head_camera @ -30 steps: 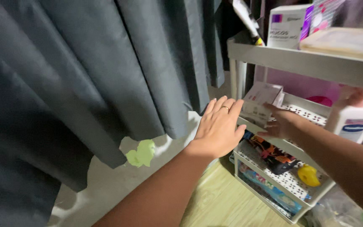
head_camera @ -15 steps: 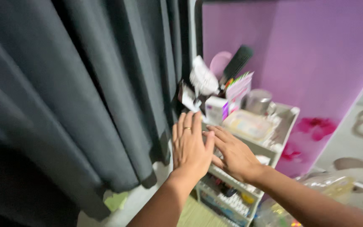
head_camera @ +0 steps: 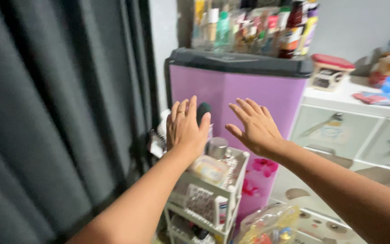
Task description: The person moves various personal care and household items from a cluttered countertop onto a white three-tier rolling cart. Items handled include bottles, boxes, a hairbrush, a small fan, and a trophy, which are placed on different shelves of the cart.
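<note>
My left hand is raised with fingers together and spread flat, a ring on one finger, holding nothing. My right hand is raised beside it, fingers apart, also empty. Both hover above a white tiered shelf rack whose top tier carries a metal tin, a flat pale packet and small items. Behind the hands stands a purple cabinet with a dark top. Neither hand touches anything.
A dark grey curtain fills the left side. Several bottles crowd the purple cabinet's top. A white cupboard with boxes and packets stands at the right. A clear plastic bag lies at the bottom.
The view has swung upward: the rack has dropped lower in view and the cabinet top with bottles has appeared. Both hands rose off the rack and now hover apart and empty.
</note>
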